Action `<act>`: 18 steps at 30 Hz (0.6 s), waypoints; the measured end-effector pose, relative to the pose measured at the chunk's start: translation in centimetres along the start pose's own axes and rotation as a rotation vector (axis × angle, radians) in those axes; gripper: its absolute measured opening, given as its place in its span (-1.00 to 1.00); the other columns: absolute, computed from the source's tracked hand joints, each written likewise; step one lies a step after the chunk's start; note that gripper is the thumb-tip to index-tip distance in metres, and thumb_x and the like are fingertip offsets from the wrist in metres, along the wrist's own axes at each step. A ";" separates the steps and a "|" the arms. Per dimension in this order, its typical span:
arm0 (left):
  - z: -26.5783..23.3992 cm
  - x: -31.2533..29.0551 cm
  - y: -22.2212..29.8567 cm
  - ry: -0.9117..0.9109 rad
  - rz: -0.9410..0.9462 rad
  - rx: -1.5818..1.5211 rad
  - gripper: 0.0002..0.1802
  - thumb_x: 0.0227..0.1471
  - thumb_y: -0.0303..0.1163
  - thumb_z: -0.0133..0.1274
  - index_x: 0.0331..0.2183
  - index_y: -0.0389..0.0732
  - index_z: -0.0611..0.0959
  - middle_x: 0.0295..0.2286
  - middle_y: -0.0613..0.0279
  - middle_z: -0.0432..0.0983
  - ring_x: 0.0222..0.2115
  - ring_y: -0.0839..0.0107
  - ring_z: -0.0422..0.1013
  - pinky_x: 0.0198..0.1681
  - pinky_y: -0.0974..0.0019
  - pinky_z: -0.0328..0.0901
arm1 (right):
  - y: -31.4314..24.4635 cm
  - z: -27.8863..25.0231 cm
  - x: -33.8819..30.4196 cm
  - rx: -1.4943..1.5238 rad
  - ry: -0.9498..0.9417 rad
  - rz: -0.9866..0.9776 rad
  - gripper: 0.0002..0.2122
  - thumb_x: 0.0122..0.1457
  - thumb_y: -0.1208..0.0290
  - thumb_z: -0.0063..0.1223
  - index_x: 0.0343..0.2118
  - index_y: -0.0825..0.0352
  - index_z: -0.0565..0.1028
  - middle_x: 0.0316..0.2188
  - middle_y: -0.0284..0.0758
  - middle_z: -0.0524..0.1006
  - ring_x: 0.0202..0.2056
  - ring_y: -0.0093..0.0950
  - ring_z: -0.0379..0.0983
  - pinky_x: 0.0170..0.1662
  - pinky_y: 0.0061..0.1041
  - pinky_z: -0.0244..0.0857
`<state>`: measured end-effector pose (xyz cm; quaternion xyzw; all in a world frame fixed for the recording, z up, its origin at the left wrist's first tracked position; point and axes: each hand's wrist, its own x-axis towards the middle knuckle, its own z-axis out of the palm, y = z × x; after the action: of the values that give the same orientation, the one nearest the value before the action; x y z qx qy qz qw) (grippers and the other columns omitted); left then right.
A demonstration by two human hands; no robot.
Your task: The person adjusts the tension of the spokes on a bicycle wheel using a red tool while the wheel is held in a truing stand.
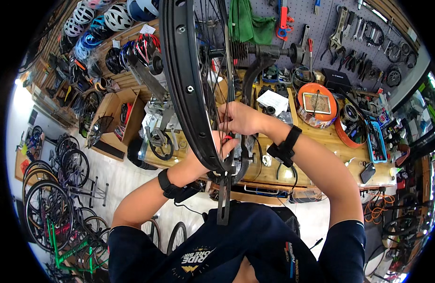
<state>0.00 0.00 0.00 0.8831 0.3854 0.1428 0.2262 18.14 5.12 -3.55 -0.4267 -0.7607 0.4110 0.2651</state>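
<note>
A black bicycle wheel rim (186, 85) stands upright before me in a truing stand (256, 68), its thin spokes running up to the hub and a toothed cassette (239, 50). My left hand (205, 153) reaches behind the lower rim, which hides part of it. Its fingers are closed on a small red tool (227, 137) that looks like a spoke wrench. On the spokes' right side, my right hand (243, 118) has its fingers curled in a pinch among the spokes. What lies between those fingertips is hidden.
A wooden workbench (316, 165) carries an orange round tin (316, 89), an orange bowl of parts (344, 137) and a blue tray (377, 141). Tools hang on the pegboard (316, 28). A cardboard box (111, 113) stands left, with bicycles (47, 207) beyond it.
</note>
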 end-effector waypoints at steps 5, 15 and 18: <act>-0.7 0.0 -0.6 -0.006 0.134 -0.464 -0.73 0.00 -0.28 0.20 -0.34 -0.31 0.61 -0.63 0.17 0.49 -0.63 0.43 0.36 -0.46 0.36 0.29 | -2.2 -0.3 -0.8 0.064 -0.015 0.028 -0.93 0.01 0.58 -0.02 -0.41 0.43 0.44 -0.59 -0.27 0.51 -0.51 -0.46 0.45 -0.42 -0.47 0.30; -2.1 -0.4 -1.9 -0.445 0.032 -1.631 -0.45 0.05 -0.24 0.09 0.00 -0.40 0.43 -0.17 0.06 0.48 -0.22 0.40 0.47 -0.10 0.39 0.39 | -5.9 -1.9 -2.5 0.425 -0.148 0.065 -0.92 0.08 0.58 -0.03 -0.34 0.38 0.43 -0.59 -0.47 0.51 -0.54 -0.69 0.39 -0.46 -0.69 0.23; -2.1 0.5 -2.6 -0.541 0.020 -1.612 -0.51 0.03 -0.23 0.12 -0.08 -0.37 0.48 -0.17 0.08 0.49 -0.25 0.38 0.49 -0.11 0.37 0.40 | -5.7 -2.1 -2.5 0.456 -0.175 0.079 -0.91 0.09 0.62 -0.05 -0.33 0.37 0.43 -0.58 -0.47 0.51 -0.54 -0.69 0.39 -0.46 -0.70 0.23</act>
<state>-2.18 2.56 0.53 0.4592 0.0909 0.1594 0.8691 18.51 2.09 2.26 -0.3480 -0.6509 0.6176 0.2716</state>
